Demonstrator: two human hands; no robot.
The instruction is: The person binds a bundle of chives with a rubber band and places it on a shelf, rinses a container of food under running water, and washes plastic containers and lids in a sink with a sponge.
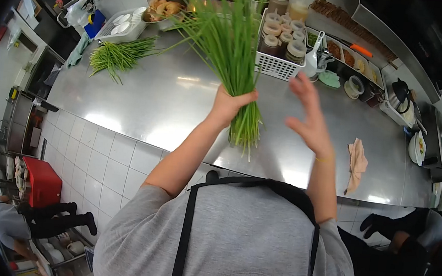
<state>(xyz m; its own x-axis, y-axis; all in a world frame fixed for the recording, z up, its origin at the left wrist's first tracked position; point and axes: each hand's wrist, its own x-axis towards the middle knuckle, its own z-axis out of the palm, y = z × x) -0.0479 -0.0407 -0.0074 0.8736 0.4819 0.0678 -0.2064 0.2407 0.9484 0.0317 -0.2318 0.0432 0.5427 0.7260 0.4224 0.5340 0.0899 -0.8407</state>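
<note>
A large bunch of long green stalks (233, 60) stands upright in my left hand (230, 104), which wraps round it near its cut lower ends. Those pale ends hang just below the fist, over the steel counter (177, 102). To the right, my right hand (309, 117) is raised over the counter with its fingers apart and nothing in it; it does not touch the bunch. A second, smaller pile of green stalks (120, 55) lies on the counter at the upper left.
A white basket of bottles (280, 65) stands behind my hands. Garnish trays (346, 57) and an orange-handled knife (361, 49) are at the upper right. A beige cloth (356, 163) lies on the right. Co-workers stand at lower left (11, 222) and lower right (401, 238).
</note>
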